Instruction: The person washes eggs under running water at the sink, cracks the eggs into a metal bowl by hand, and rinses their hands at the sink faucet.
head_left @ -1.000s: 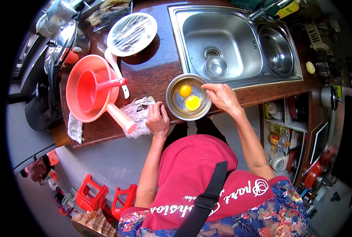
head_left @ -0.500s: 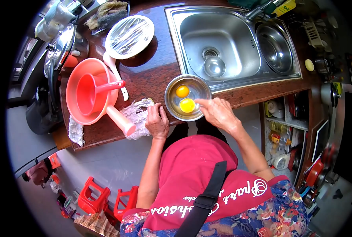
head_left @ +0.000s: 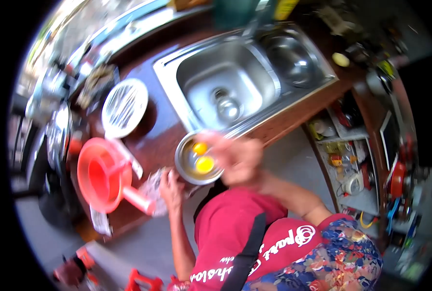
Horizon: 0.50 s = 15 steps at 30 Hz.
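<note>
A metal bowl (head_left: 182, 167) with two raw egg yolks (head_left: 202, 157) in it stands at the counter's front edge. My right hand (head_left: 240, 160) is over the bowl's right rim, and motion smears its fingers. Whether it holds anything is not visible. To the left of the bowl, my left hand (head_left: 171, 191) rests on a crumpled pale cloth (head_left: 153, 186), its fingers slightly apart. Beside the cloth, a pink ladle-like dipper (head_left: 82, 177) holds a smaller pink dipper, its handle pointing towards me.
A steel sink (head_left: 216, 72) with a small metal bowl (head_left: 228, 109) inside lies beyond the egg bowl. A plastic-wrapped white plate (head_left: 125, 109) sits at the back left. Shelves (head_left: 347, 160) stand under the counter on the right. A red stool (head_left: 143, 281) is at lower left.
The view has turned and shifted, so the counter things appear lower and further left. My right hand has risen from the bowl's rim and is blurred. My left hand stays on the cloth.
</note>
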{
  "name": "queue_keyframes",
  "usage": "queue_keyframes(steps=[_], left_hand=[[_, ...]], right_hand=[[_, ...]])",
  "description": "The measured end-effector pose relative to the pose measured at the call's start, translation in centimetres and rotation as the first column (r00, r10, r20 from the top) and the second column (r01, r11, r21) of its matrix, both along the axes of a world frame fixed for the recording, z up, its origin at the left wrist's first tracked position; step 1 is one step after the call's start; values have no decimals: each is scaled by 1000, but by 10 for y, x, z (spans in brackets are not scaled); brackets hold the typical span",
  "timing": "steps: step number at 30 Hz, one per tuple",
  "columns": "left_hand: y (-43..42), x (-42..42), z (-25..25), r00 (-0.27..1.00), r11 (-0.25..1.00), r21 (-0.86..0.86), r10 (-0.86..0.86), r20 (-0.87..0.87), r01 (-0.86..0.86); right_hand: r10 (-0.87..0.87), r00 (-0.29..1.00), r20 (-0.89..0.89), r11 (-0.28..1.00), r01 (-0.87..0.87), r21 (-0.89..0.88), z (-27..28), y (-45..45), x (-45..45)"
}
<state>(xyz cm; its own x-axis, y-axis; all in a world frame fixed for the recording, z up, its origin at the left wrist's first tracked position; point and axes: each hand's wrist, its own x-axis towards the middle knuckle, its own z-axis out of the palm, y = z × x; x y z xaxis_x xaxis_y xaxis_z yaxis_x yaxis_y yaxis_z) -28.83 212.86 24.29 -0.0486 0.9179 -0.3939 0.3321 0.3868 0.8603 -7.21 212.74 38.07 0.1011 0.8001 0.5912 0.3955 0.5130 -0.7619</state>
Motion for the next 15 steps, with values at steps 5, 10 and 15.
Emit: queue_keyframes(steps=[5, 10, 15], left_hand=[[2, 13, 3, 964, 997, -68, -21, 264, 41], [-8, 29, -19, 954, 989, -145, 50, 297, -7], [-6, 30, -27, 977, 997, -51, 59, 205, -49]], right_hand=[[185, 949, 257, 952, -108, -287, -136, -9, -11], [147, 987, 56, 889, -107, -446, -80, 11, 60], [93, 990, 102, 807, -15, -590, -92, 23, 149]])
